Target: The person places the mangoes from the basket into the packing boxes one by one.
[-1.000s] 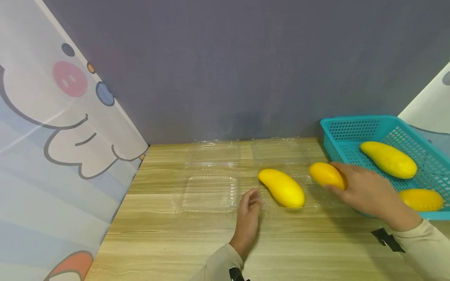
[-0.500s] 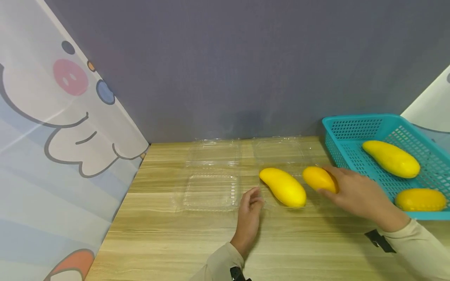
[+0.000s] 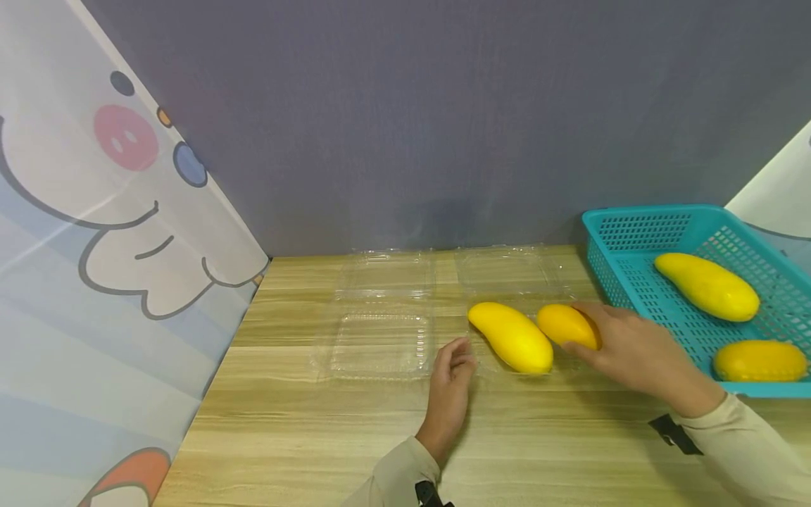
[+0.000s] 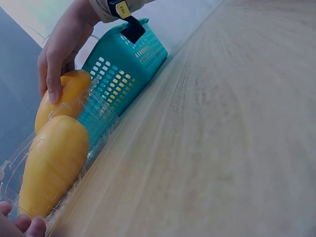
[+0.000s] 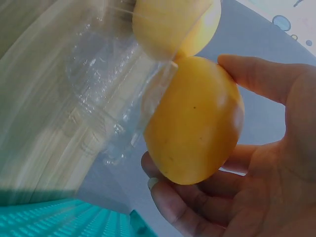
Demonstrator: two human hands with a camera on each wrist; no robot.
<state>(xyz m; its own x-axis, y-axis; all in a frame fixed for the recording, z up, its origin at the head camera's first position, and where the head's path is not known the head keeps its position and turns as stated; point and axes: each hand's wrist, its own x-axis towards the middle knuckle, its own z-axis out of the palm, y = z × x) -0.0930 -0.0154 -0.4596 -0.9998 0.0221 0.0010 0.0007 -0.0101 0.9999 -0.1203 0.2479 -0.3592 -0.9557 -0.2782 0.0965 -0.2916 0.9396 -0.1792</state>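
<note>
My right hand (image 3: 640, 352) grips a deep yellow mango (image 3: 565, 325) between thumb and fingers, at the right side of a clear plastic clamshell box (image 3: 507, 273). Inside that box lies a longer, brighter yellow mango (image 3: 510, 339), its side close against the held one. The right wrist view shows the held mango (image 5: 195, 123) from its end, with the box's clear rim in front of part of it. My left hand (image 3: 450, 384) rests at the box's front left edge, fingers loosely curled. In the left wrist view only its fingertips (image 4: 22, 224) show, beside the long mango.
A second clear clamshell box (image 3: 380, 345) lies with its lid folded back to the left. The teal plastic basket (image 3: 624, 289) at the right holds a long yellow mango (image 3: 706, 287) and a deeper yellow one (image 3: 760, 360). A grey wall (image 3: 405, 127) rises behind the wooden table (image 3: 304, 436).
My right hand has carried the deep yellow mango leftward and slightly down, over to the long mango in the box. The left hand has stayed in place.
</note>
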